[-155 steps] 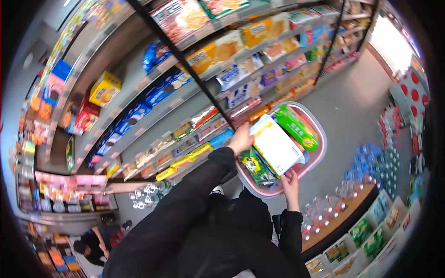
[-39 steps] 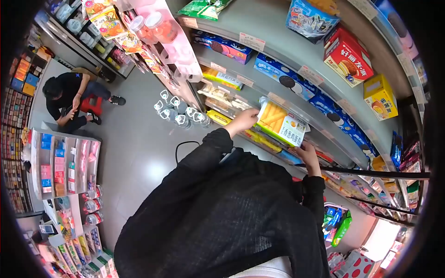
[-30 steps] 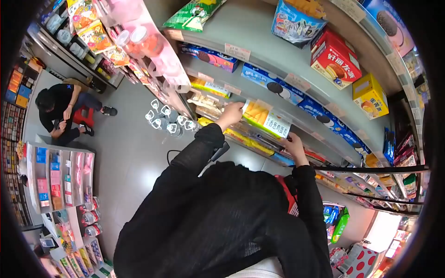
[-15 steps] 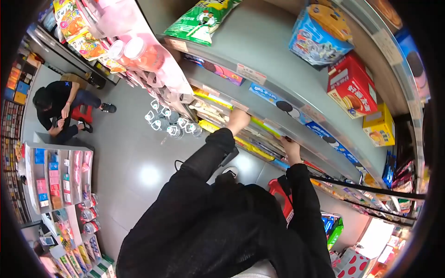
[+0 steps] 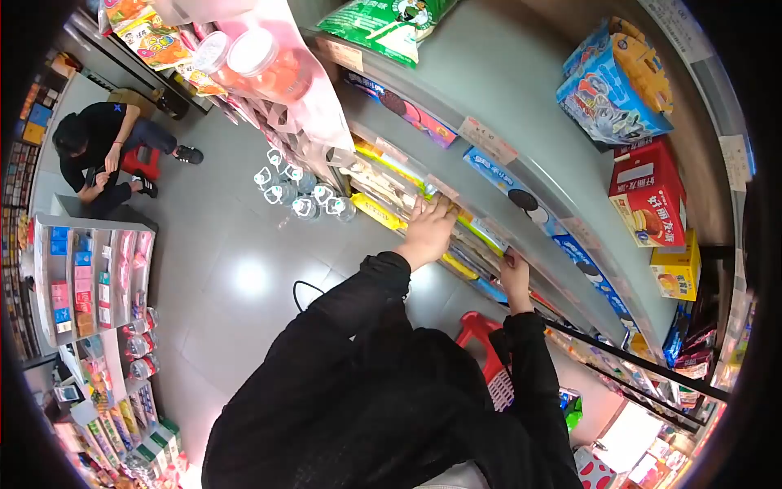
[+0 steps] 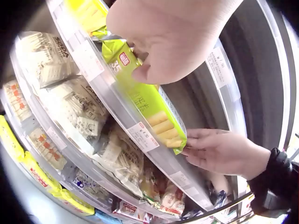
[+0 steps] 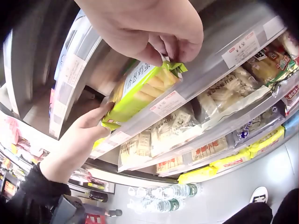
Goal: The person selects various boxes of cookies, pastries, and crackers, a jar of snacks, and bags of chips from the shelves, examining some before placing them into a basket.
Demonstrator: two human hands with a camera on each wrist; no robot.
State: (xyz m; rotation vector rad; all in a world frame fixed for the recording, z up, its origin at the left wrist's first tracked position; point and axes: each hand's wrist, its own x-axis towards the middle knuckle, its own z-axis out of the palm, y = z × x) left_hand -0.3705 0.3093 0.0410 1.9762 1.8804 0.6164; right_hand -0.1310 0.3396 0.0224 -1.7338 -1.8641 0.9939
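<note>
A green pack of egg rolls (image 6: pixel 154 102), with yellow rolls pictured on it, lies lengthwise along a shelf behind the price strip. My left hand (image 5: pixel 430 234) holds one end, its thumb (image 6: pixel 145 72) against the wrapper in the left wrist view. At the other end my right hand (image 5: pixel 516 283) pinches the crimped green wrapper end (image 7: pixel 175 67), as the right wrist view shows. In the head view only a thin green edge of the pack appears between the hands; the shelf above hides the rest.
Blue cookie boxes (image 5: pixel 509 187) line the shelf above, with a red box (image 5: pixel 649 200) and yellow box (image 5: pixel 676 269) higher. Bagged snacks (image 6: pixel 79 107) fill lower shelves. Water bottles (image 5: pixel 305 204) and a red plastic stool (image 5: pixel 481 346) stand on the floor. A person (image 5: pixel 102 159) sits at left.
The egg-roll pack, first held over a pink basket, then before the shelves with its front showing, has moved in onto the shelf. Both hands still hold its ends. The head view has shifted closer.
</note>
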